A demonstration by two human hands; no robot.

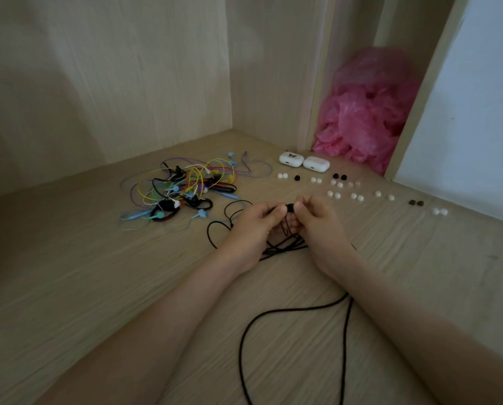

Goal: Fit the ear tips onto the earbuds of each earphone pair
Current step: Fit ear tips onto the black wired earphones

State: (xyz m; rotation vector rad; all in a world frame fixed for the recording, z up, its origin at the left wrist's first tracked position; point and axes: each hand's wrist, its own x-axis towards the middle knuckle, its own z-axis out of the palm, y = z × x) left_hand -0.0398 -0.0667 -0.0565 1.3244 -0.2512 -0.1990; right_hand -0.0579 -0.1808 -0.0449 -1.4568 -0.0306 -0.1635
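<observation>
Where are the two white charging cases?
Head view, right of centre: the two white charging cases lie side by side, left of the pink plastic bag, beyond the ear tips.

Can't make out the black earbud (290,208) at the grip, buried between 2 pinching fingertips (279,211). Below it, losing the black cable (345,346) off the bottom edge.

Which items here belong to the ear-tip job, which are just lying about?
Job: left hand, right hand, both pinching the black earbud; its black cable; loose ear tips; tangled earphone pile.
Idle: pink plastic bag; two white cases, shut, unless earbuds are inside.
</observation>
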